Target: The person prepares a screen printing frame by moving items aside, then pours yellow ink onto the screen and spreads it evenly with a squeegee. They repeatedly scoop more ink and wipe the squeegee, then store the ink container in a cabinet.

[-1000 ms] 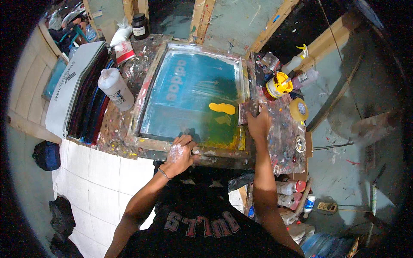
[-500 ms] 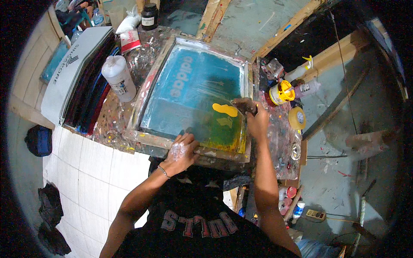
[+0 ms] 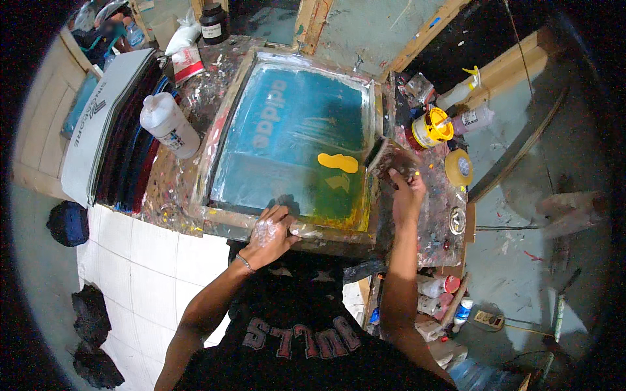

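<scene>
A screen-printing frame [image 3: 220, 130] with blue-green mesh lies on a paint-stained table. A thick puddle of yellow ink [image 3: 338, 163] rests on the mesh's right part, with a thin yellow-green smear below it. My left hand [image 3: 267, 234], white paint on its back, is closed around the frame's near rail. Beyond the frame's right rail, my right hand [image 3: 407, 195] grips a squeegee [image 3: 396, 156], a wide dark brown ink-stained blade, tilted; its lower edge is partly in shadow. A yellow ink tub [image 3: 430, 128] with a stick in it stands past the squeegee.
A roll of tape [image 3: 459, 168] lies right of my right hand. Left of the frame are a white plastic bottle [image 3: 171, 127] and a stack of dark boards [image 3: 127, 146]. A black jar [image 3: 212, 25] stands at the back left. Spray bottle [image 3: 460, 91] at the far right.
My right hand has moved the squeegee rightward, away from the mesh edge and the yellow ink, and turned it so its broad face shows. The left hand keeps its place on the rail.
</scene>
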The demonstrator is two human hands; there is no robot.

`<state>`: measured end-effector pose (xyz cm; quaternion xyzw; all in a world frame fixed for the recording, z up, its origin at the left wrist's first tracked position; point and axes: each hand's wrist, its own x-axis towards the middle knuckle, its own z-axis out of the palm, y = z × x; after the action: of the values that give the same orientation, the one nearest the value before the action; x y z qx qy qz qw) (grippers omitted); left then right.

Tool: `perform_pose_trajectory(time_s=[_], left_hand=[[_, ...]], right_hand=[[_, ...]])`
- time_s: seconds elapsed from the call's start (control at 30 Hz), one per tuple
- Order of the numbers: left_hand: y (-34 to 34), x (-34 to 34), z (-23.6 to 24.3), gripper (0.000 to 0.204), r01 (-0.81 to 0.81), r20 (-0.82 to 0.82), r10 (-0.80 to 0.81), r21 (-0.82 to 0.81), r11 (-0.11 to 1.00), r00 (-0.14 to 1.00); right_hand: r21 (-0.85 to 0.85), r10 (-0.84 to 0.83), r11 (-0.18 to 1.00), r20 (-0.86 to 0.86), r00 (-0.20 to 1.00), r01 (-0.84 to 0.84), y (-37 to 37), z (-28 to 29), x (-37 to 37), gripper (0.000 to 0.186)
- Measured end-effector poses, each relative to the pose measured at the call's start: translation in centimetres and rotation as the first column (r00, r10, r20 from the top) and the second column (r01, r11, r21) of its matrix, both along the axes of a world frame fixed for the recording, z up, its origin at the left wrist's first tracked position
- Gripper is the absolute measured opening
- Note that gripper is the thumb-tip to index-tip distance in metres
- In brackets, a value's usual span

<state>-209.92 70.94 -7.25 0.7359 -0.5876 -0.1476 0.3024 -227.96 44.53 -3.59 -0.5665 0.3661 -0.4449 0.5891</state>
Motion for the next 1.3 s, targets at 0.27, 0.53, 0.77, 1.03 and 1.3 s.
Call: perform_pose_trajectory(time_s=[0.27, 0.53, 0.77, 1.03, 1.3], left_hand=[[0.2, 0.1, -0.6, 0.039, 0.007, 0.062, -0.011, 0.058, 0.998, 0.998], [0.5, -0.9, 0.0, 0.049, -0.046, 0.041, 0.045, 0.006, 0.999, 0.998], [0.3, -1.1, -0.7, 0.051, -0.052, 0.07, 0.048, 0.064, 0.997, 0.996], [0.3, -1.1, -1.0, 0.05, -0.052, 0.126, 0.042, 0.081, 0.995, 0.991], [0.5, -1.1, -1.4, 0.047, -0.062, 0.11, 0.056, 0.053, 0.997, 0.992]], right_hand=[[0.437, -0.141, 0.893, 0.493, 0.858, -0.105, 1.9, -3.5, -4.9, 0.031], [0.541, -0.282, 0.84, 0.474, 0.834, -0.024, 3.0, -8.2, -8.6, 0.032], [0.47, -0.239, 0.883, 0.414, 0.878, 0.019, 3.2, -7.0, -8.2, 0.037], [-0.178, -0.07, 0.983, -0.21, 0.975, 0.032, 0.3, -2.1, -4.4, 0.041], [-0.283, -0.048, 0.959, -0.221, 0.974, -0.017, -1.5, -0.4, 0.7, 0.043]])
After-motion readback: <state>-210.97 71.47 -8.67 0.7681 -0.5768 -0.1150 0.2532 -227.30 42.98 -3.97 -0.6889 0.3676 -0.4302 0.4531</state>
